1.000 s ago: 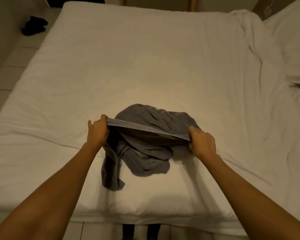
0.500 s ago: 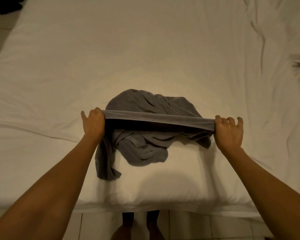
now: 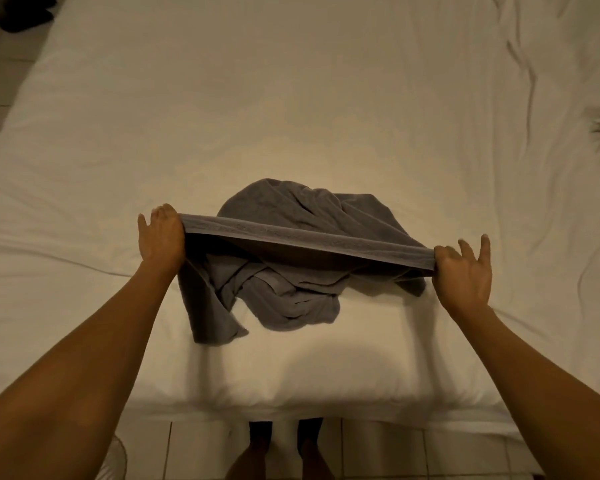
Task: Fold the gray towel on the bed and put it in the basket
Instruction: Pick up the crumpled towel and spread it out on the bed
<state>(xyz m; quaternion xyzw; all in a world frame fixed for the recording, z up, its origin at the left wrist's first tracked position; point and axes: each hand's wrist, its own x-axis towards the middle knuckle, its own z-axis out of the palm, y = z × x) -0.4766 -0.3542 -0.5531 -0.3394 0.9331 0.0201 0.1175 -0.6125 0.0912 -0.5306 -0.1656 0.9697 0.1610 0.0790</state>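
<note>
The gray towel (image 3: 284, 271) is held by 1 hemmed edge, stretched taut between the left hand (image 3: 160, 233) and the right hand (image 3: 463, 271), with that edge pinched at each end and the right hand's other fingers (image 3: 484, 247) spread. The rest is left crumpled on the near part of the bed (image 3: 291, 98). No fold appears made yet, and the basket cannot be identified.

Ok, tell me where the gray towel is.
In the head view the gray towel lies bunched at the bed's near edge, its hem stretched between the left hand and right hand.
</note>
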